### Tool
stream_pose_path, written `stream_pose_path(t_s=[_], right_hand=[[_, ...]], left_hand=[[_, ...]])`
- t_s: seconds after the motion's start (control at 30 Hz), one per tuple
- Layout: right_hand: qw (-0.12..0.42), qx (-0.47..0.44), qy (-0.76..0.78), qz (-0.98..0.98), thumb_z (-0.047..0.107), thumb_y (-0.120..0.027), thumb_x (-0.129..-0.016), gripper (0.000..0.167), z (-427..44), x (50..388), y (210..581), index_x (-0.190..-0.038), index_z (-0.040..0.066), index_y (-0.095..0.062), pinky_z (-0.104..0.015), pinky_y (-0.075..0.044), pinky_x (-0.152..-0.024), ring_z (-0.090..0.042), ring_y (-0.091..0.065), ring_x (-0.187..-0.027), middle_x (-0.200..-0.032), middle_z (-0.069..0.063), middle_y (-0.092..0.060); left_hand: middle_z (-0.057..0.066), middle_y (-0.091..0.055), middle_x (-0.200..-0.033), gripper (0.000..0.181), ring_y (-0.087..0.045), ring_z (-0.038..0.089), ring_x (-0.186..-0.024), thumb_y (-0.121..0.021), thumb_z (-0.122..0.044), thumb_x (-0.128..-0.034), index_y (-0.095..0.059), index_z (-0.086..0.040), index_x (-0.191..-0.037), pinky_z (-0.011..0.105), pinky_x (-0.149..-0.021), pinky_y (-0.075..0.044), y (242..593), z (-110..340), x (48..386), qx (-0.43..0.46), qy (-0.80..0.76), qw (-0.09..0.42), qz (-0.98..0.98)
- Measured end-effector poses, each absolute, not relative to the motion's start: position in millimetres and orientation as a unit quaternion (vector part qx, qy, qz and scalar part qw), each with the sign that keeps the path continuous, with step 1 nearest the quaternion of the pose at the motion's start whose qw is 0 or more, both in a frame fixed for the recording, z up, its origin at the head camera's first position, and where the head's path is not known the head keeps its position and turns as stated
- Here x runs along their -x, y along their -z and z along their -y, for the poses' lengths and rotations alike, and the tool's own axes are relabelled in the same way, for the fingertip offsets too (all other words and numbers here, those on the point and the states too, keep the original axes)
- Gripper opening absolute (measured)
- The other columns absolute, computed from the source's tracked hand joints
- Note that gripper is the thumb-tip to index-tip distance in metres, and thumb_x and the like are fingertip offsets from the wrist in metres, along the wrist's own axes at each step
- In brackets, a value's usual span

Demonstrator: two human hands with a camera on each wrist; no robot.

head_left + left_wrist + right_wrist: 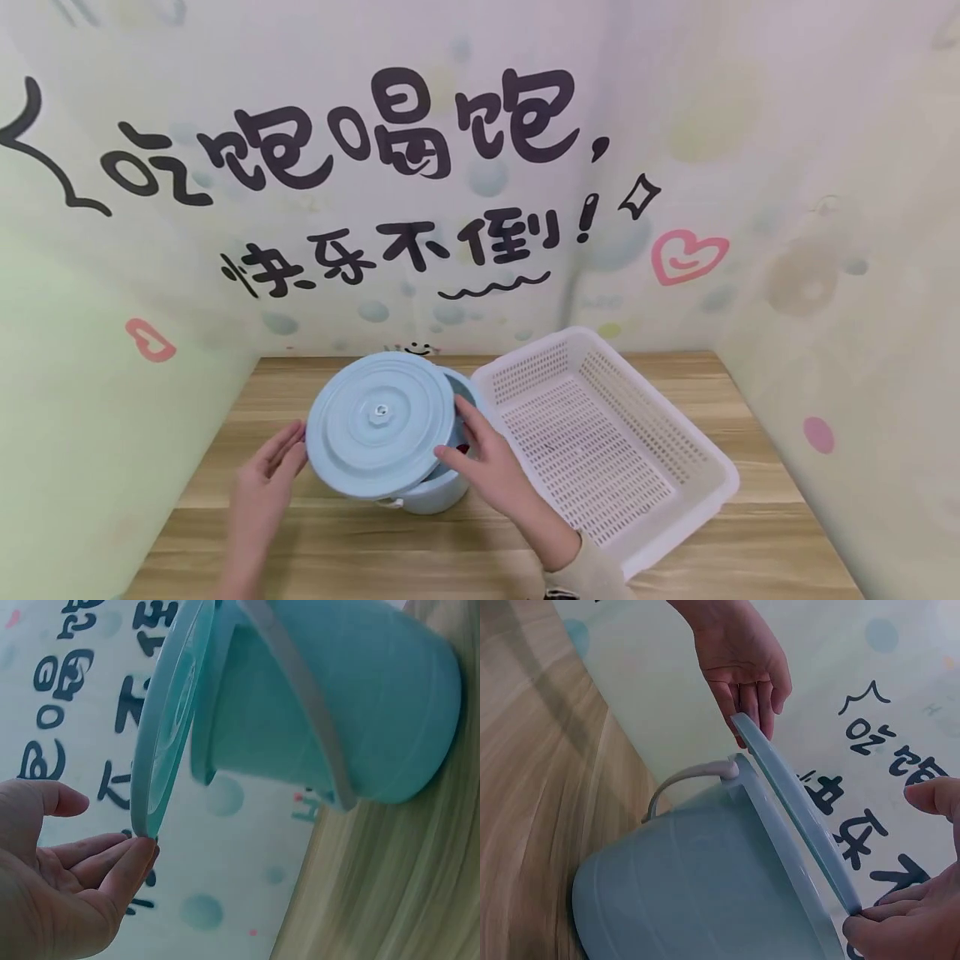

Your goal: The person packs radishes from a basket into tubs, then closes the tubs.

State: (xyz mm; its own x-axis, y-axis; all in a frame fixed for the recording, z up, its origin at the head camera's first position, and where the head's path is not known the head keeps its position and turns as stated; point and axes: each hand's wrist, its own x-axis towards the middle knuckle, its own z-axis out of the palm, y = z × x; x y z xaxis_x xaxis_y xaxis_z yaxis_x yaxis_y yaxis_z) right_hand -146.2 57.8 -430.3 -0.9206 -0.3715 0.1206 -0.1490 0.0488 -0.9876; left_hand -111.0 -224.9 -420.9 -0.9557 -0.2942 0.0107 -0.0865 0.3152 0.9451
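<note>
A round light-blue lid (381, 425) with a small knob hovers tilted above a matching bucket (438, 497), partly covering its mouth. In the head view, my left hand (268, 471) is at the lid's left edge; the left wrist view has its fingertips (142, 851) under the rim and the thumb off it. My right hand (491, 467) touches the opposite edge. Its fingers (870, 930) support the rim in the right wrist view, with the thumb raised away. Something dark red (462, 449) shows inside the bucket; its kind is hidden. The bucket's pale handle (307, 697) hangs down its side.
A white perforated plastic basket (637, 550) stands right of the bucket, close to my right forearm. Both rest on a wooden table (360, 558). Printed walls (480, 325) with lettering and hearts enclose the table at the back and sides.
</note>
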Motion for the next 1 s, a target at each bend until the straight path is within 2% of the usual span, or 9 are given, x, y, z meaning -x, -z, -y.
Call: stream_pose_path(t_s=[0.2, 0.37, 0.63, 1.0], right_hand=[[0.049, 0.143, 0.638, -0.755, 0.015, -0.065, -0.095, 0.072, -73.6, 150.2, 431.9, -0.152, -0.007, -0.029, -0.046, -0.029, -0.122, -0.037, -0.03, -0.15, -0.16, -0.025, -0.03], [0.034, 0.127, 0.621, -0.773, 0.017, -0.066, -0.094, 0.07, -81.0, 152.6, 433.2, -0.151, -0.007, -0.033, -0.048, -0.031, -0.121, -0.037, -0.034, -0.148, -0.158, -0.024, -0.036], [0.062, 0.117, 0.636, -0.76, 0.016, -0.066, -0.094, 0.071, -89.0, 154.3, 439.6, -0.152, -0.007, -0.031, -0.046, -0.028, -0.123, -0.035, -0.03, -0.151, -0.159, -0.024, -0.034], [0.07, 0.133, 0.642, -0.752, 0.015, -0.064, -0.096, 0.068, -98.7, 156.6, 444.5, -0.152, -0.004, -0.032, -0.051, -0.027, -0.123, -0.039, -0.03, -0.15, -0.159, -0.024, -0.035]], left_hand=[[0.017, -0.053, -0.146, 0.047, -0.053, -0.026, -0.101, -0.052, -0.021, -0.1037, -0.048, 0.0, -0.145, 0.001, -0.088, -0.048, 427.9, 204.8, 115.9, -0.116, 0.568, 0.081, 0.81], [0.017, -0.055, -0.145, 0.045, -0.05, -0.028, -0.101, -0.054, -0.022, -0.1033, -0.05, -0.001, -0.143, -0.002, -0.088, -0.045, 430.2, 195.4, 117.0, -0.111, 0.562, 0.081, 0.816], [0.013, -0.057, -0.144, 0.044, -0.045, -0.03, -0.1, -0.052, -0.024, -0.1039, -0.053, -0.004, -0.143, -0.006, -0.087, -0.038, 436.0, 190.2, 117.3, -0.117, 0.541, 0.073, 0.829], [0.012, -0.056, -0.145, 0.046, -0.048, -0.026, -0.105, -0.053, -0.027, -0.1037, -0.051, -0.005, -0.144, -0.005, -0.088, -0.04, 439.8, 191.6, 116.5, -0.107, 0.54, 0.071, 0.832]])
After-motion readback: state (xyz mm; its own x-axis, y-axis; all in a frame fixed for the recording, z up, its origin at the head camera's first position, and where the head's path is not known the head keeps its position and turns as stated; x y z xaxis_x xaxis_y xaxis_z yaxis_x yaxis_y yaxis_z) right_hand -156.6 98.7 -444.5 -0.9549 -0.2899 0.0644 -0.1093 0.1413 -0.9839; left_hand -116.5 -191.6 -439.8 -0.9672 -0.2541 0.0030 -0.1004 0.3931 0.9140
